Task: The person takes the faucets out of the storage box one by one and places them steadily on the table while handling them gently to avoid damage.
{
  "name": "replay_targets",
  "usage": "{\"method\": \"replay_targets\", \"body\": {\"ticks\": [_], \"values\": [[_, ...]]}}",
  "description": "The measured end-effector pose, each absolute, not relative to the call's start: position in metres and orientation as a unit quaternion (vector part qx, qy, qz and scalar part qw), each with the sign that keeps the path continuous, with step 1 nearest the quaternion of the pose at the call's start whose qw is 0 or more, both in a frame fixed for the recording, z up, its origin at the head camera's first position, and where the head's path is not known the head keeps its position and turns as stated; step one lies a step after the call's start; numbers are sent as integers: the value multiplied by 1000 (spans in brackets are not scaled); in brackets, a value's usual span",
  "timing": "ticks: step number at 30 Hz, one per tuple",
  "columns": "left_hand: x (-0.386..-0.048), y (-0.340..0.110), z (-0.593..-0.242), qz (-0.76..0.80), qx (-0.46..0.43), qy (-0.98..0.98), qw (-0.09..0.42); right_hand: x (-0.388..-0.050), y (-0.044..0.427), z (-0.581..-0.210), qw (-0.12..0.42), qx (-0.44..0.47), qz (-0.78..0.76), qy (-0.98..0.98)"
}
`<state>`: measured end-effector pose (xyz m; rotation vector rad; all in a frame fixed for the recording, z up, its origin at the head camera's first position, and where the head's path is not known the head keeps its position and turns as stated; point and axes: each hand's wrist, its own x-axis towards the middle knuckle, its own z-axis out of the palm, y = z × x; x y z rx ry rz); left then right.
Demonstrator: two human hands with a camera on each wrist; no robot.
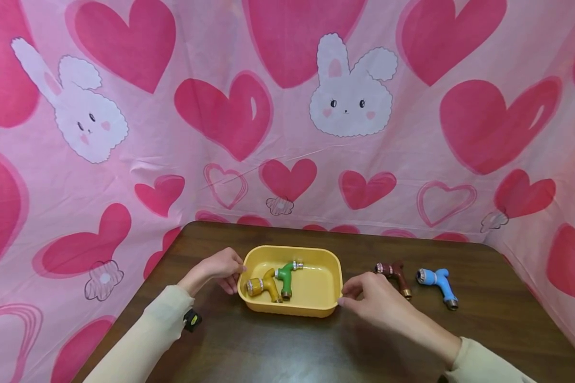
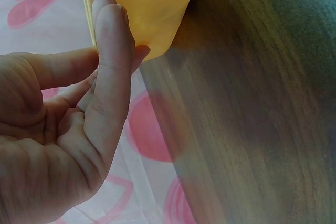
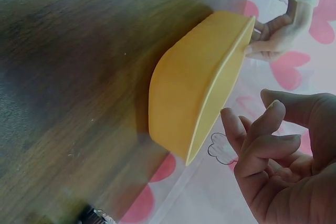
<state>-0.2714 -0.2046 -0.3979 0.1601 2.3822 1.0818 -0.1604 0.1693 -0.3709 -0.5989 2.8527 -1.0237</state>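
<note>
A yellow plastic basin (image 1: pixel 316 282) stands on the table, holding a yellow tap (image 1: pixel 268 286) and a green tap (image 1: pixel 285 276) that lie side by side in its left half. My left hand (image 1: pixel 224 270) pinches the basin's left rim between thumb and fingers; the left wrist view shows the fingers against the basin's outer wall (image 2: pixel 157 9). Beside the right rim is my right hand (image 1: pixel 374 298). In the right wrist view its loosely bent fingers (image 3: pixel 257 150) hold nothing, and a small gap separates them from the basin (image 3: pixel 178 87).
To the right of the basin, a dark red tap (image 1: pixel 399 276) lies partly behind my right hand, with a blue tap (image 1: pixel 438 284) farther right. The dark wooden table (image 1: pixel 249 351) reaches back to a pink curtain (image 1: pixel 287 143) printed with hearts and rabbits.
</note>
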Motion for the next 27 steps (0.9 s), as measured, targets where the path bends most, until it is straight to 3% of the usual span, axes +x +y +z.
{"method": "replay_targets", "body": {"ticks": [27], "values": [[-271,-204,-394,390,59,881,263,-184,149,-367,65,-147,-337,928]]}}
